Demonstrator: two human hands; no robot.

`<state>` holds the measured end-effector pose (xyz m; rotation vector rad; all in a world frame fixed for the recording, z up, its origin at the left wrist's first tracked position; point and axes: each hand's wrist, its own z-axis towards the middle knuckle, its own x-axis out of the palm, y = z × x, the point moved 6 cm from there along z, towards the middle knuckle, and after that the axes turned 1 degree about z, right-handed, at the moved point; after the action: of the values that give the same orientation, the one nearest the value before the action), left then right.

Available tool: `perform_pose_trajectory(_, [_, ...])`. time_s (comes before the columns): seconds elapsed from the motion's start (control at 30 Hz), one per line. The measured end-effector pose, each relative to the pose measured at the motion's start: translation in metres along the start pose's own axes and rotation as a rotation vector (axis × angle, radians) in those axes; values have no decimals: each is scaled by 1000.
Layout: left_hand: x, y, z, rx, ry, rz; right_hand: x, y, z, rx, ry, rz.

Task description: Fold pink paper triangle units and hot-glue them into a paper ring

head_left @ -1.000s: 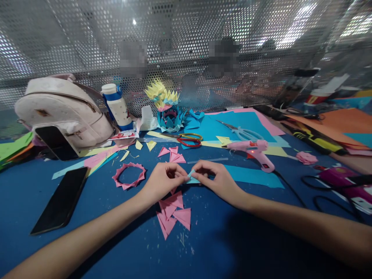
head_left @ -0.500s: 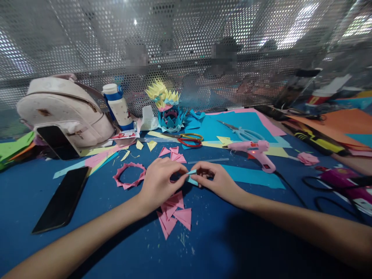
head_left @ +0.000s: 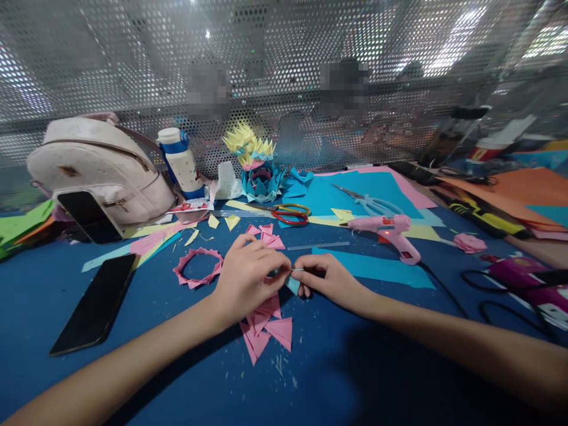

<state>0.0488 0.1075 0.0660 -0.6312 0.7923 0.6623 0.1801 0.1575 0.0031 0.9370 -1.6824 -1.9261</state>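
Left hand [head_left: 252,278], right hand [head_left: 331,277]: fingertips clamped on folded blue paper [head_left: 292,285], view centre, right hand at its three o'clock. Likely light, creases easily; pinch folded edges.

The left hand [head_left: 248,279] and right hand [head_left: 333,281] partly hide the pale-blue paper [head_left: 293,285]. The picture's edge cuts off the green paper [head_left: 26,221] at 9 o'clock and orange sheets [head_left: 528,189] at 3. Blur masks parts of the perforated panel [head_left: 275,65] at 11 and 1.

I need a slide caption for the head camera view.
Left hand and right hand pinch light-blue paper near pink paper triangles.
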Motion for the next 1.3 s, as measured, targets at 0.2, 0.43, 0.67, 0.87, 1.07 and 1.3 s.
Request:
perform_pose_trajectory(0.2, [12, 22, 3, -336, 126, -576, -1, 2, -1, -31, -3, -44])
perform_pose_trajectory(0.43, [19, 24, 0, -395, 142, -677, -2, 4, -1, -42, -14, -78])
perform_pose_trajectory(0.67, [16, 18, -1, -361, 141, -665, 0, 2, -2, -6, 5, -54])
perform_pose_trajectory(0.87, [13, 14, 0, -329, 146, -633, -3, 4, -2, -36, -30, -97])
perform_pose_trajectory(1.07, [18, 21, -2, -367, 118, -668, -4, 2, -1, -34, -40, -95])
perform_pose_trajectory(1.3, [15, 26, 0, -377, 49, -647, 1, 5, -1, -44, 12, -101])
